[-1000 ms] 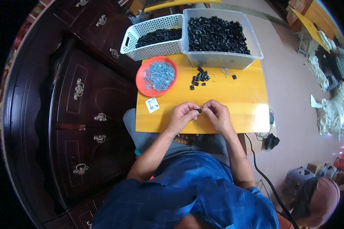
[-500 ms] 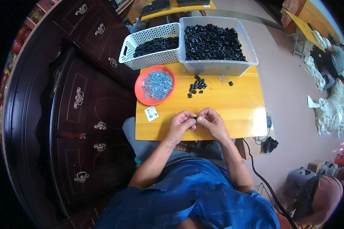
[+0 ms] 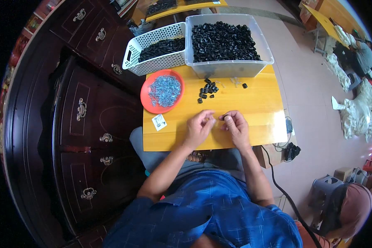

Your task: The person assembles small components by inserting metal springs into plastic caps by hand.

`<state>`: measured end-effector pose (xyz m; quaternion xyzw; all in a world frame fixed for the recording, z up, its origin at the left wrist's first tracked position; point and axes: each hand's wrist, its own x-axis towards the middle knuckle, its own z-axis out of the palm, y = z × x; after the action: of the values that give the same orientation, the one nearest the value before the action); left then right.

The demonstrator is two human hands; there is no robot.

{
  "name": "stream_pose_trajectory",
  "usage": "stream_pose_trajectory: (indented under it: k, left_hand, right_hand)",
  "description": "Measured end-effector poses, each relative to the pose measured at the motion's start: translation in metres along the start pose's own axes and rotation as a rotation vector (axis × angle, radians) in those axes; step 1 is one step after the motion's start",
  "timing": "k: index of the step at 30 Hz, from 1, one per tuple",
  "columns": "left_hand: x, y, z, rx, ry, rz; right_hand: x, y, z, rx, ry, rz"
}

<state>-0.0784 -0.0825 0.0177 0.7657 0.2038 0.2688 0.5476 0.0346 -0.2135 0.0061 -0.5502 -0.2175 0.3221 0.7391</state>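
Above the near part of the yellow table (image 3: 256,107), my right hand (image 3: 237,130) pinches a small black plastic part (image 3: 225,117) between thumb and fingers. My left hand (image 3: 199,129) is a short gap away from it, fingers curled and a little blurred; anything between its fingertips is too small to make out. Beyond the hands lies a loose group of small black plastic parts (image 3: 210,89). A red plate (image 3: 146,98) heaped with small silvery metal pins (image 3: 165,91) stands to the left, with a white printed card (image 3: 159,122) near it.
A white perforated basket (image 3: 153,64) and a clear plastic bin (image 3: 231,68), both full of black parts, stand at the table's far edge. A few thin pins (image 3: 235,81) and a lone black part (image 3: 244,85) lie before the bin. Dark drawers (image 3: 93,111) flank the left side.
My hands have drawn apart from each other; the black part stays in the right one. The whole view has shifted slightly.
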Motion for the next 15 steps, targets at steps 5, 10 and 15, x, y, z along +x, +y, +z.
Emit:
stream_pose_trajectory:
  k: [5,10,15]
  left_hand:
    - [0.039,-0.009,-0.001,0.395,0.001,0.141]
    - [0.057,-0.013,0.011,0.761,0.014,0.207]
    - [0.060,-0.016,0.014,0.784,0.027,0.190]
  right_hand:
    - [0.002,0.000,-0.017,-0.273,0.109,-0.046]
    - [0.002,0.007,-0.017,-0.277,0.163,-0.135]
    - [0.000,0.005,-0.018,-0.273,0.138,-0.134]
